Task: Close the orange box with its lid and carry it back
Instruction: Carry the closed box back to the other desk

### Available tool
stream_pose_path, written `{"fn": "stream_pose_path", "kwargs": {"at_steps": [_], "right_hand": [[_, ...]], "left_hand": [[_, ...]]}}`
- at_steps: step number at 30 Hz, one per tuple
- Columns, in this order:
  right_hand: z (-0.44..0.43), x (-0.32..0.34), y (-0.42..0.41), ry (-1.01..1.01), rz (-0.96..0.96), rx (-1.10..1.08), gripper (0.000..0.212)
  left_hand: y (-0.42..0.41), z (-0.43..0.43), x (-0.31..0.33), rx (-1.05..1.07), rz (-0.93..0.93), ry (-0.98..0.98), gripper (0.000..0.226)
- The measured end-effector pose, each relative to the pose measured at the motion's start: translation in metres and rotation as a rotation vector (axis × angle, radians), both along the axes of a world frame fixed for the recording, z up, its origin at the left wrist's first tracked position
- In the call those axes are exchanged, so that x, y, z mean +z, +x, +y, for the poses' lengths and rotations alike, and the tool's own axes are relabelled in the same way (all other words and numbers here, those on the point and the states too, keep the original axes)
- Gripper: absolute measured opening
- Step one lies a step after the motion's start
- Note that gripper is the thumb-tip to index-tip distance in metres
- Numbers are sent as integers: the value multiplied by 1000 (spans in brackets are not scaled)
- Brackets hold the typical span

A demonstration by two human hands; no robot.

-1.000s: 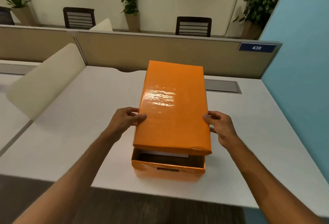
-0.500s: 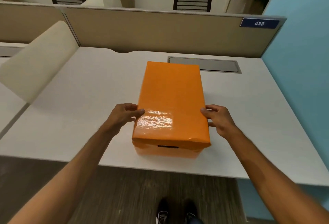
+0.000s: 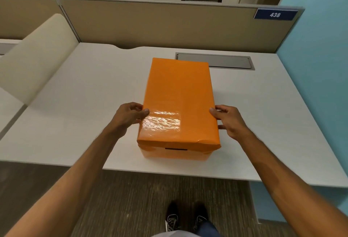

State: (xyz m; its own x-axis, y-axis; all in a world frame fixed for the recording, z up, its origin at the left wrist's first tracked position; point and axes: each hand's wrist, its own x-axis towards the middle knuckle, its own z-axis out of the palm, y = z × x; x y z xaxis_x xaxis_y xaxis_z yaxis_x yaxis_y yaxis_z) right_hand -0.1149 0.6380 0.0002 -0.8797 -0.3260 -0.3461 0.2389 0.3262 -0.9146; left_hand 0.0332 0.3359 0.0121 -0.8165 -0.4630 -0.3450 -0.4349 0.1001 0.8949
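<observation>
The orange box [image 3: 175, 154] stands on the white desk [image 3: 79, 116] near its front edge, with a dark handle slot in its near wall. Its glossy orange lid [image 3: 178, 101] lies flat on top and covers it fully. My left hand [image 3: 130, 117] holds the lid's left edge, thumb on top and fingers down the side. My right hand [image 3: 228, 120] grips the lid's right edge the same way. The box's inside is hidden.
A grey cable hatch [image 3: 214, 61] is set in the desk behind the box. A beige partition [image 3: 165, 23] with a blue 438 sign [image 3: 275, 14] closes the back, a blue wall [image 3: 320, 48] the right, a cream divider [image 3: 35, 55] the left. My shoes [image 3: 186, 218] stand below.
The lid, tilted up at its near end a second ago, has come down flat onto the box. Both hands stayed on its sides. My view has tipped downward.
</observation>
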Motion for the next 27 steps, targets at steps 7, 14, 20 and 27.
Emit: {"fn": "stream_pose_path", "kwargs": {"at_steps": [7, 14, 20, 27], "right_hand": [[-3, -7, -4, 45, 11, -5, 54], [-7, -16, -6, 68, 10, -64, 52], [-8, -24, -14, 55, -10, -62, 52], [-44, -10, -56, 165, 203, 43, 69]], "left_hand": [[-3, -3, -9, 14, -19, 24, 44], [-6, -3, -19, 31, -81, 64, 50], [-20, -13, -22, 22, -81, 205, 73], [-80, -16, -10, 129, 22, 108, 63]]}}
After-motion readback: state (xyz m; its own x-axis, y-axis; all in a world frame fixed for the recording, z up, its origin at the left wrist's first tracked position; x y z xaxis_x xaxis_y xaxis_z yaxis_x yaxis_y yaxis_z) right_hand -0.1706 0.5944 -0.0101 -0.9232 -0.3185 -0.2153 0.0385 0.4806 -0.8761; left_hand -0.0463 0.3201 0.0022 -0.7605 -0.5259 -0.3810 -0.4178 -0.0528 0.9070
